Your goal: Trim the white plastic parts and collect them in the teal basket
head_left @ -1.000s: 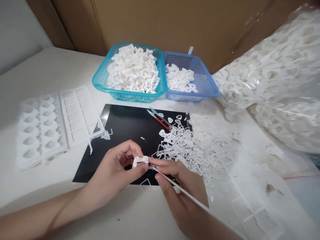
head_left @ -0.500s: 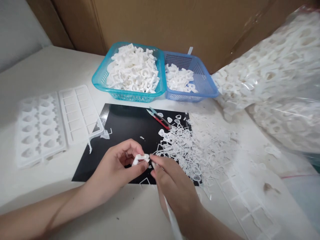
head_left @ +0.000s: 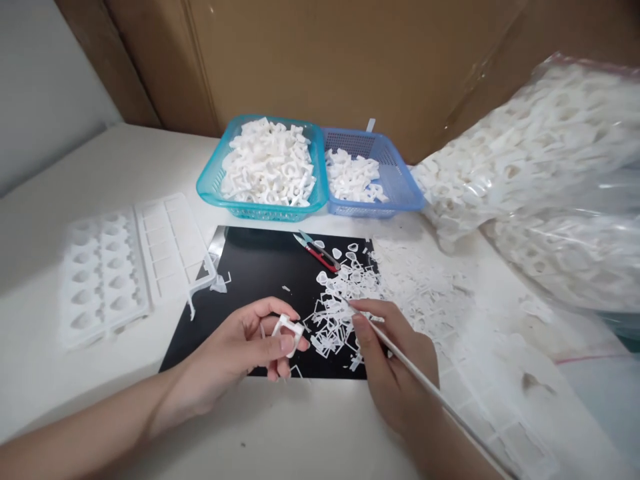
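Observation:
My left hand (head_left: 245, 350) pinches a small white plastic piece (head_left: 289, 329) between thumb and fingers, just above the near edge of a black mat (head_left: 250, 267). My right hand (head_left: 395, 363) grips a thin white stick (head_left: 425, 383) like a pen, its tip pointing up-left toward a heap of white plastic scraps (head_left: 345, 300) on the mat. The two hands are apart, the scraps lying between them.
Red-handled snips (head_left: 315, 250) lie on the mat's far side. A teal basket (head_left: 210, 183) and a blue basket (head_left: 400, 183) hold white pieces at the back. White moulded trays (head_left: 125, 267) lie at left. A large clear bag (head_left: 550, 187) of white parts fills the right. Cardboard stands behind.
My right hand has drawn away to the right from the piece, the stick swinging out to the lower right. My left hand has turned the white piece. The view has shifted, so everything sits lower.

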Action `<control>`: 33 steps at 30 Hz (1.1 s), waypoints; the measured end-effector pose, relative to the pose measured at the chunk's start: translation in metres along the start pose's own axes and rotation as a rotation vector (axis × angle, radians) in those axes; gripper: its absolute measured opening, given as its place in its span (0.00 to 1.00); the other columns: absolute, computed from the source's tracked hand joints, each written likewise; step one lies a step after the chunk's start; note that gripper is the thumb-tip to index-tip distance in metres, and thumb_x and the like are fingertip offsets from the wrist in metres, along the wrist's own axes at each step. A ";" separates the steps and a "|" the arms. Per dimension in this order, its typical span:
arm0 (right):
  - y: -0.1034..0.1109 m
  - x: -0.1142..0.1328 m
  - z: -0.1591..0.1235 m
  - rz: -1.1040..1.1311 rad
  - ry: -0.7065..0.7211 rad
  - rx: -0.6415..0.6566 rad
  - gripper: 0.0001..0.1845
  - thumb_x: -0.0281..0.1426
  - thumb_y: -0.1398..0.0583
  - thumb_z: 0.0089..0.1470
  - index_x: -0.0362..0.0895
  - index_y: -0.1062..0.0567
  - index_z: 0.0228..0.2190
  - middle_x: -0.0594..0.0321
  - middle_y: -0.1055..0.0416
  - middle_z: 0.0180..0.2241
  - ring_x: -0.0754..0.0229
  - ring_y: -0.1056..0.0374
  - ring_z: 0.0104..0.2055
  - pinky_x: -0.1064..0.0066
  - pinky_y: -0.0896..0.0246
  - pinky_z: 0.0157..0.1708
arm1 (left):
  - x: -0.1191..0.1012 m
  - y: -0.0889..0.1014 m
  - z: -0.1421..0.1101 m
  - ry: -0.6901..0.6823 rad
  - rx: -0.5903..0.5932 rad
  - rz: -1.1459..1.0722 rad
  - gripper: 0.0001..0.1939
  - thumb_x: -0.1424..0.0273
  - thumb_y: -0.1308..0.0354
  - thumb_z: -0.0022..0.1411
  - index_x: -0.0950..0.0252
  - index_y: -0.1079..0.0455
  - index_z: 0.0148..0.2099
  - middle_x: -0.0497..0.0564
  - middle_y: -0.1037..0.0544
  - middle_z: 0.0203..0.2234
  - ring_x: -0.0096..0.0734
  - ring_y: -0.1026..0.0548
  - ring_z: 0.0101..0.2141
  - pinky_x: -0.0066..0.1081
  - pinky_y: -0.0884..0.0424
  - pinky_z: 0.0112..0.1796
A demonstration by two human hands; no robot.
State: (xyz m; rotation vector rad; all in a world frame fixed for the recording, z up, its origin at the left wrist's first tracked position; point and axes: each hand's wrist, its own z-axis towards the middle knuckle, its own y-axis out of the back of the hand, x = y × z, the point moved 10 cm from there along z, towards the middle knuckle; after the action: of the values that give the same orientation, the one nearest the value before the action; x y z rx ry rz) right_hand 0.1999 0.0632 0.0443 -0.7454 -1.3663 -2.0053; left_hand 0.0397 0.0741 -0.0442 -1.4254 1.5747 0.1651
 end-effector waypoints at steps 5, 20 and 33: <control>0.010 -0.009 0.005 0.077 -0.005 -0.043 0.13 0.35 0.47 0.63 0.45 0.24 0.37 0.75 0.48 0.11 0.69 0.51 0.11 0.77 0.55 0.12 | -0.015 -0.006 0.005 -0.099 -0.017 0.183 0.11 0.63 0.35 0.58 0.64 0.29 0.38 0.48 0.22 0.28 0.24 0.26 0.27 0.24 0.32 0.30; 0.003 -0.031 0.015 -0.222 0.061 0.006 0.10 0.28 0.46 0.59 0.47 0.25 0.36 0.61 0.28 0.26 0.54 0.31 0.31 0.68 0.39 0.29 | -0.140 -0.014 0.010 -0.676 -0.518 0.993 0.18 0.57 0.47 0.65 0.64 0.22 0.42 0.53 0.20 0.32 0.37 0.26 0.32 0.30 0.32 0.33; 0.100 -0.054 0.016 -0.332 -0.131 -0.120 0.20 0.21 0.43 0.52 0.46 0.27 0.46 0.66 0.26 0.30 0.63 0.29 0.32 0.73 0.34 0.37 | -0.175 -0.010 0.005 -0.976 -0.704 1.428 0.11 0.61 0.46 0.61 0.51 0.33 0.47 0.47 0.30 0.27 0.48 0.30 0.34 0.37 0.38 0.35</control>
State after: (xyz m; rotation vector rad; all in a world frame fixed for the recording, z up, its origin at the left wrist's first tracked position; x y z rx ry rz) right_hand 0.3115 0.0570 0.0711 -0.7530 -1.5383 -2.3485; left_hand 0.0238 0.1951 0.0813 -0.1789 1.3544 2.0294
